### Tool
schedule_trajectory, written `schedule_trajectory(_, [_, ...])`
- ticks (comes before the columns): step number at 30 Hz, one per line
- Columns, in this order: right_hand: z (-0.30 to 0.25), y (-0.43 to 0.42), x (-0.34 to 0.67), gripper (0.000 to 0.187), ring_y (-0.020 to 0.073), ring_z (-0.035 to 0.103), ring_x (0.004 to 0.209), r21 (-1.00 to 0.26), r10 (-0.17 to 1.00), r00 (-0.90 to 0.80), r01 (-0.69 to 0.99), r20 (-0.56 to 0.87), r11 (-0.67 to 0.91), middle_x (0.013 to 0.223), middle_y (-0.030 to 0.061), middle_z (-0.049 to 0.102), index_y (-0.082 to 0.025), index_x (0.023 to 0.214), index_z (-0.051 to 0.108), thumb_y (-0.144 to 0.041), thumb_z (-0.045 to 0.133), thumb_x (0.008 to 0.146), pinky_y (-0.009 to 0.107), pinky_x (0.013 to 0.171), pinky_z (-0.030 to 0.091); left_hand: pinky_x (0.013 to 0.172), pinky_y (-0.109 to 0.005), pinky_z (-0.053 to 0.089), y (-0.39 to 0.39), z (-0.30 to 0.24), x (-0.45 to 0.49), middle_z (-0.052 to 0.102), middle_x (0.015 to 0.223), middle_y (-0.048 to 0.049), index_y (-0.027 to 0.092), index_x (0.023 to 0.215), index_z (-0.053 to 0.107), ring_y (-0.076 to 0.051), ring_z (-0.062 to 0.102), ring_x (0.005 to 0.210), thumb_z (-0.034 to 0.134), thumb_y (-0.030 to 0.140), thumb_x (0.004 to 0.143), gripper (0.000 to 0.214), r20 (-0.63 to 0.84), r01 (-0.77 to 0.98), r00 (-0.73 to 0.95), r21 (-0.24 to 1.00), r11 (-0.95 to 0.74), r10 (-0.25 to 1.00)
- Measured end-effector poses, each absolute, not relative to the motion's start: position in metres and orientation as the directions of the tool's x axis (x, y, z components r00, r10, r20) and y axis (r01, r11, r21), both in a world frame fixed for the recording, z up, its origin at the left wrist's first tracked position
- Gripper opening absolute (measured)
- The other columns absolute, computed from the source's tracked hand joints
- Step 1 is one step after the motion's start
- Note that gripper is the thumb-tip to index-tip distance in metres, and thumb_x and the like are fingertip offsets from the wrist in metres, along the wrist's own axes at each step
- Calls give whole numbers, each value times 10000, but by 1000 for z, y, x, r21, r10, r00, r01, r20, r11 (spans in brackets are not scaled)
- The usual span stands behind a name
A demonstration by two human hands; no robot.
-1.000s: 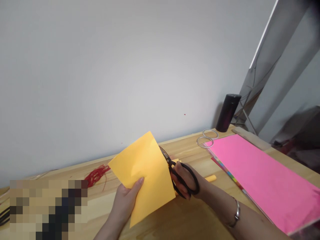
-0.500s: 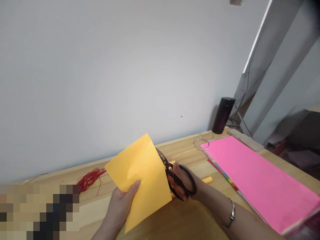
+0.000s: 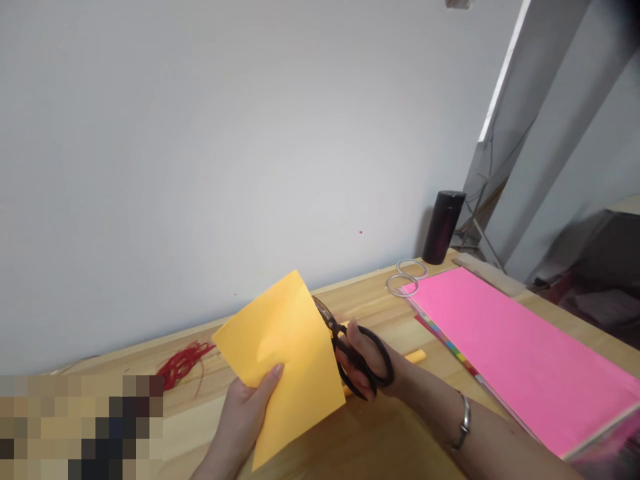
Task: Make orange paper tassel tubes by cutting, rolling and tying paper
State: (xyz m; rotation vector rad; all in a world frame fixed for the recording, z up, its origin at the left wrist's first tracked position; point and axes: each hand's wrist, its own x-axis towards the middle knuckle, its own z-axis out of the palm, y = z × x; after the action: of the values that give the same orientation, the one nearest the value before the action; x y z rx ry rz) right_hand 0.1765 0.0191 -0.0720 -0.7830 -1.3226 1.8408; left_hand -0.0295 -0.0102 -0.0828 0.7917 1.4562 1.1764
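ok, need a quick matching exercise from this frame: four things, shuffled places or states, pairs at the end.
Things:
1. scissors
2. yellow sheet
3. red strings
4. black cylinder

Places or states:
A. lying in a loose tangle
B. standing near the wall
C. gripped in the right hand
D. held by the left hand, thumb on top

Pairs: 1-C, 2-D, 3-A, 4-B

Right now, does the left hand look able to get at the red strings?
Probably yes: the red strings lie to the left of and beyond the left hand, with tabletop showing between, though it would likely have to release the yellow paper first.
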Motion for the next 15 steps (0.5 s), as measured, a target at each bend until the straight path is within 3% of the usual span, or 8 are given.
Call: schedule_trajectory(15, [-89, 23, 178, 595, 41, 338, 233, -967, 830, -558, -220, 18, -127, 302, -85, 368, -160, 634, 435, -693, 251, 825, 149, 300, 247, 666, -319, 570, -9, -82, -30, 736, 890, -105, 112, 981, 638, -261, 695, 786, 676, 257, 709, 311, -300, -111, -235, 953, 282, 924])
